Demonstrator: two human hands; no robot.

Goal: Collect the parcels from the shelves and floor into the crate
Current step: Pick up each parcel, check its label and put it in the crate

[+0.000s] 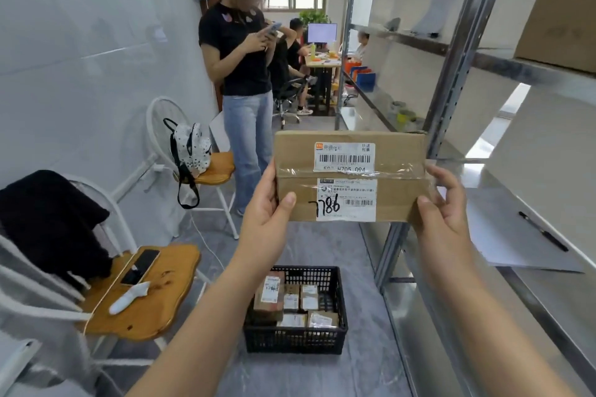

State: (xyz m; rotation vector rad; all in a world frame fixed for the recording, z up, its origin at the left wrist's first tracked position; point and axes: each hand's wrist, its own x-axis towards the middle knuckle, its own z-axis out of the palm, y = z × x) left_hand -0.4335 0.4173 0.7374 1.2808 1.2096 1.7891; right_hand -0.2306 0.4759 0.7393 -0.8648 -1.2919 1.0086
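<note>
I hold a flat brown cardboard parcel (396, 174) up in front of me, its white label marked "7786" facing me. My left hand (267, 213) grips its left edge with the thumb on the front. My right hand (443, 206) grips the right edge the same way. Below, on the grey floor, stands a black plastic crate (295, 340) with several small labelled parcels (292, 300) lying inside. A larger cardboard box (558, 29) sits on an upper shelf at the right.
A metal shelving rack (451, 97) runs along the right, with a sheet of paper and a pen (543, 230) on one shelf. Two white chairs (145, 296) stand at the left with a phone, a black cloth and a backpack. A person (240, 80) stands ahead.
</note>
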